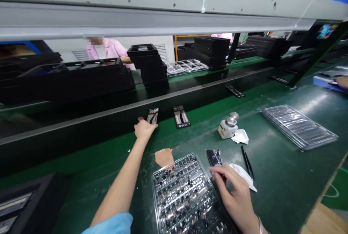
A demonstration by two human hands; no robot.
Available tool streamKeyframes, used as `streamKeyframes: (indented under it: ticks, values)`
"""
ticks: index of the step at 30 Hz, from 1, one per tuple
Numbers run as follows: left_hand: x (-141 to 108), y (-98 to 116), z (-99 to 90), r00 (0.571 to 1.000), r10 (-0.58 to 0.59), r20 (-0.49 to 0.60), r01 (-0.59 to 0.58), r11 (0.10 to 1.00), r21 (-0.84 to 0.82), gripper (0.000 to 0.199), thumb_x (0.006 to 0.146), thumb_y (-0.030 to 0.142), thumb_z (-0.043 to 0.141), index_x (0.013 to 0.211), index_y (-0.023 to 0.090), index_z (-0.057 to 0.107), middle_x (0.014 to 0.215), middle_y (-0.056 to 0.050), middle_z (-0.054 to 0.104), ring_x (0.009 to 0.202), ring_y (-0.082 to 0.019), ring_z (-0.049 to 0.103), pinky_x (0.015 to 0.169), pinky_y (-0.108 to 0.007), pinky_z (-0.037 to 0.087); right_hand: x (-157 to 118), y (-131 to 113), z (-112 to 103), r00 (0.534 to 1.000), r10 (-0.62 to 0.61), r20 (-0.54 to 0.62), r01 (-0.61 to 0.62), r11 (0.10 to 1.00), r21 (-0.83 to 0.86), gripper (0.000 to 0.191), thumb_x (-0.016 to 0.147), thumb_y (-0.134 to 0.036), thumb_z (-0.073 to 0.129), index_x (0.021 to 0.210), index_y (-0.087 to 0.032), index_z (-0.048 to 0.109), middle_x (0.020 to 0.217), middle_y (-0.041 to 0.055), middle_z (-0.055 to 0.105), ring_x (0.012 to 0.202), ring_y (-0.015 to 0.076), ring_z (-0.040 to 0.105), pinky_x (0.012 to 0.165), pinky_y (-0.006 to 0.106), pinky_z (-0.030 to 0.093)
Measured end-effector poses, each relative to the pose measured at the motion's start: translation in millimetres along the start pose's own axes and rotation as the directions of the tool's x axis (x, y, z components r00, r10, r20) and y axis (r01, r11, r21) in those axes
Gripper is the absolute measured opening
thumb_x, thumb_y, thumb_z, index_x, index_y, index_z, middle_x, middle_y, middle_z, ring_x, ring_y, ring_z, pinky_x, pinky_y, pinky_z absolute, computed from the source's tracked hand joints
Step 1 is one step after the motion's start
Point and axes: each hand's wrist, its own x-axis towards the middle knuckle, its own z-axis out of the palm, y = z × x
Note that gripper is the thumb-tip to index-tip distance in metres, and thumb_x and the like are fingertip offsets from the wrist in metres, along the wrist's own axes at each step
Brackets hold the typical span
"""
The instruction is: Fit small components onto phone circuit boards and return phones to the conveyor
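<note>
My left hand point(144, 129) reaches forward over the green strip, its fingers closed at the edges of an open phone chassis point(152, 116) with bare inner parts. Another phone chassis point(181, 116) lies just to the right. My right hand point(236, 192) hovers beside a clear plastic tray point(155, 194) filled with small dark components. Its fingers are curled and drawn together; whatever they pinch, if anything, is too small to make out. Close to those fingertips is a small black plastic-wrapped packet point(214, 157). Black tweezers point(247, 163) and a white wipe point(243, 176) lie right of it.
A white dispenser bottle point(227, 128) with a metal top stands behind the wipe. Stacked clear trays point(299, 127) lie to the right. Black trays point(150, 63) are piled beyond the dark rail point(114, 112). A co-worker in pink point(108, 49) is opposite; another person's hand point(342, 82) shows far right.
</note>
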Motion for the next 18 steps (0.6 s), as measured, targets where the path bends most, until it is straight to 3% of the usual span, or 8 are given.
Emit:
streamKeyframes:
  ticks: [4, 6, 9, 11, 13, 15, 18]
  values:
    - [-38, 0, -32.4, 0.966, 0.064, 0.251, -0.002, 0.971, -0.239, 0.043, 0.067, 0.044, 0.058, 0.096, 0.012, 0.054, 0.093, -0.013, 0.065, 0.089, -0.027, 0.061, 0.071, -0.036, 0.048, 2, -1, 0, 0.992, 0.120, 0.024, -0.122, 0.990, 0.077, 0.015, 0.085, -0.025, 0.052, 0.094, -0.021, 0.063, 0.080, 0.0046, 0.065, 0.069, 0.0188, 0.058, 0.061, 0.029, 0.044]
    - [-80, -5, -39.3, 0.937, 0.151, 0.316, -0.037, 0.940, -0.339, 0.048, 0.067, 0.042, 0.060, 0.105, 0.016, 0.050, 0.100, -0.010, 0.064, 0.092, -0.024, 0.061, 0.074, -0.033, 0.047, 3, -3, 2, 0.966, 0.234, 0.107, -0.251, 0.949, 0.188, 0.024, 0.086, -0.031, 0.050, 0.107, -0.022, 0.059, 0.082, 0.0043, 0.065, 0.066, 0.0172, 0.057, 0.057, 0.028, 0.044]
    - [-156, -16, -39.2, 0.872, 0.320, 0.371, -0.146, 0.893, -0.426, 0.057, 0.058, 0.029, 0.073, 0.108, 0.019, 0.047, 0.110, -0.011, 0.059, 0.099, -0.024, 0.056, 0.084, -0.035, 0.042, 4, -9, 6, 0.896, 0.319, 0.308, -0.429, 0.803, 0.414, 0.045, 0.088, -0.038, 0.047, 0.130, -0.022, 0.039, 0.082, 0.0036, 0.064, 0.056, 0.0136, 0.053, 0.047, 0.024, 0.042]
    - [-202, -24, -36.4, 0.810, 0.412, 0.417, -0.253, 0.887, -0.386, 0.055, 0.059, 0.024, 0.074, 0.108, 0.022, 0.050, 0.115, -0.009, 0.054, 0.107, -0.027, 0.049, 0.092, -0.039, 0.036, -1, -12, 7, 0.870, 0.326, 0.370, -0.483, 0.712, 0.509, 0.047, 0.088, -0.040, 0.047, 0.130, -0.019, 0.037, 0.069, 0.0001, 0.060, 0.049, 0.0117, 0.051, 0.043, 0.022, 0.040]
    - [-234, -33, -34.1, 0.785, 0.439, 0.437, -0.276, 0.879, -0.388, 0.066, 0.055, 0.024, 0.078, 0.114, 0.025, 0.050, 0.120, -0.009, 0.049, 0.113, -0.029, 0.043, 0.096, -0.041, 0.032, -9, -15, 6, 0.855, 0.346, 0.387, -0.514, 0.671, 0.535, 0.040, 0.088, -0.040, 0.049, 0.119, -0.016, 0.045, 0.056, -0.0046, 0.052, 0.043, 0.0095, 0.048, 0.041, 0.020, 0.039]
    - [-249, -42, -32.7, 0.781, 0.394, 0.485, -0.186, 0.888, -0.421, 0.076, 0.058, 0.027, 0.077, 0.125, 0.027, 0.042, 0.121, -0.009, 0.047, 0.110, -0.028, 0.043, 0.089, -0.038, 0.038, -17, -17, 3, 0.813, 0.368, 0.450, -0.572, 0.646, 0.505, 0.037, 0.086, -0.041, 0.051, 0.114, -0.017, 0.047, 0.052, -0.0068, 0.048, 0.038, 0.0069, 0.043, 0.037, 0.017, 0.037]
    - [-247, -55, -31.6, 0.737, 0.261, 0.623, 0.130, 0.851, -0.510, 0.077, 0.072, 0.037, 0.065, 0.135, 0.023, 0.023, 0.099, -0.009, 0.057, 0.075, -0.019, 0.057, 0.055, -0.027, 0.047, -23, -17, -2, 0.661, 0.311, 0.683, -0.689, 0.613, 0.387, 0.045, 0.083, -0.047, 0.053, 0.117, -0.018, 0.046, 0.049, -0.0078, 0.047, 0.033, 0.0060, 0.039, 0.032, 0.015, 0.032]
